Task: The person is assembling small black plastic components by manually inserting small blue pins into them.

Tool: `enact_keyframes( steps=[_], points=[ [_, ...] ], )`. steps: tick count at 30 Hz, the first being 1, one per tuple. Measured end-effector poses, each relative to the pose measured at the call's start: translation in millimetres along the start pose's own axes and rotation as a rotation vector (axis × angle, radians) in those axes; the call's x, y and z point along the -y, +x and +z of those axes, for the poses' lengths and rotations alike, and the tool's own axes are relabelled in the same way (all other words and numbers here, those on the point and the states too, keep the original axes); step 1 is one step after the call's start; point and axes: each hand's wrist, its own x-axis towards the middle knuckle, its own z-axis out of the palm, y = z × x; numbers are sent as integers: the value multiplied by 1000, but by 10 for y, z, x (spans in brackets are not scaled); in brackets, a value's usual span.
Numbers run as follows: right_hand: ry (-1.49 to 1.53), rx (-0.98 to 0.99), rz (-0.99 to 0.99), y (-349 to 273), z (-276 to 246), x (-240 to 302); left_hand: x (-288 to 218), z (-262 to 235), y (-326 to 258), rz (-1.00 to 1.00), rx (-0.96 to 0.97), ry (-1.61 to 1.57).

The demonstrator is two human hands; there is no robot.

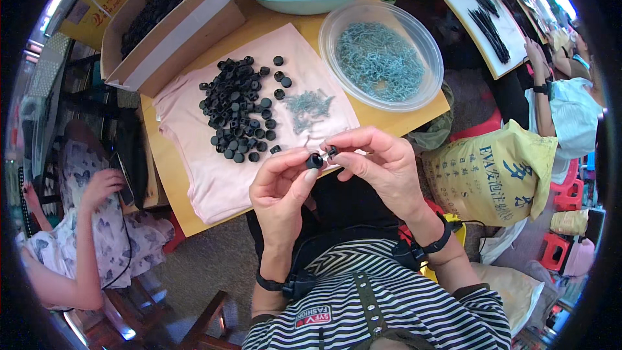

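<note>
Over the near edge of the table, my left hand [277, 188] pinches a small round black cap [314, 161] between thumb and fingers. Close beside it, my right hand [383, 167] is closed on a smaller black piece [332, 151]; a thin pale bit shows between the two, too small to name. Beyond my hands a heap of black caps [228, 107] lies on a pink cloth [194, 185]. Several loose ones sit at its right edge, by a small pile of silvery screw-like pins [308, 109].
A clear round tub [438, 78] of similar pins stands back right. Behind are a pale green basin [285, 2] and a cardboard box [178, 48], both holding black parts. A yellow sack [489, 178] stands at right. People sit on both sides; the left one holds a phone [123, 178].
</note>
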Motion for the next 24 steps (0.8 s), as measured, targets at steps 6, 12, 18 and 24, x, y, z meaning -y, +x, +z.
enact_keyframes(
  steps=[6, 12, 18, 24],
  points=[
    [-269, 42, -106, -5, -4, 41, 9, -20, -14, 9, -31, 57],
    [-442, 3, -245, -7, 25, 63, 27, -13, -14, 67, -20, 108],
    [-559, -18, -347, -17, 26, 46, 44, -27, 5, 134, 16, 152],
    [-578, -10, -429, -1, 24, 2, 46, -41, -7, 104, 11, 156]
  ],
)
